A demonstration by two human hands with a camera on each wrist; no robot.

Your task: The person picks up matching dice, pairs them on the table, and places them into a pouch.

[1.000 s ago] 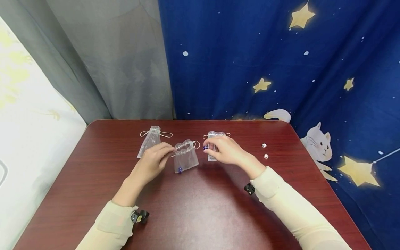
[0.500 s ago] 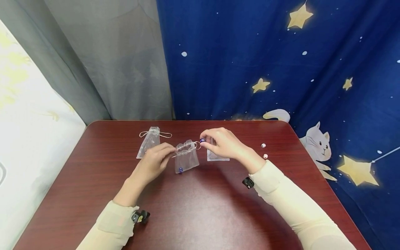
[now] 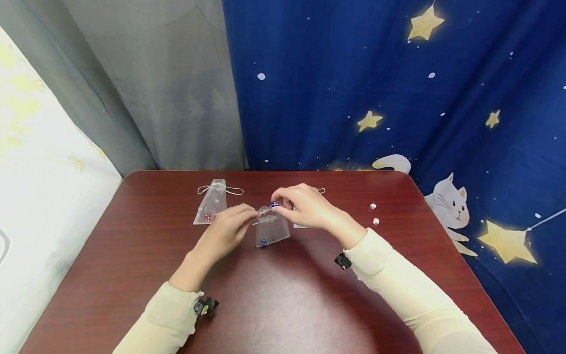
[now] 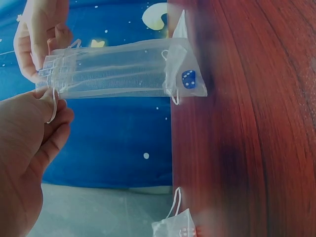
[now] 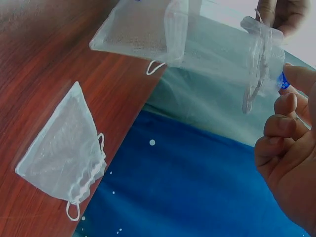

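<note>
My left hand [image 3: 225, 226] pinches the gathered top of a sheer white drawstring pouch [image 4: 113, 71], which hangs between both hands. One blue die [image 4: 188, 79] lies in the bottom corner of that pouch. Between the thumb and fingers of my right hand [image 3: 307, 209] is a second blue die [image 5: 284, 81], right at the pouch's mouth. In the right wrist view the curled fingers [image 5: 281, 123] sit close beside the ruffled rim.
Left of the hands lies a tied pouch [image 3: 213, 201] with red-and-white dice inside. Another pouch [image 5: 66, 148] lies flat, partly behind the right hand in the head view. Two white dice [image 3: 373, 206] rest on the table [image 3: 283, 305] at right.
The right hand has moved left with the blue die, from over the flat pouch to the mouth of the held pouch. The left hand has shifted slightly right with its pouch.
</note>
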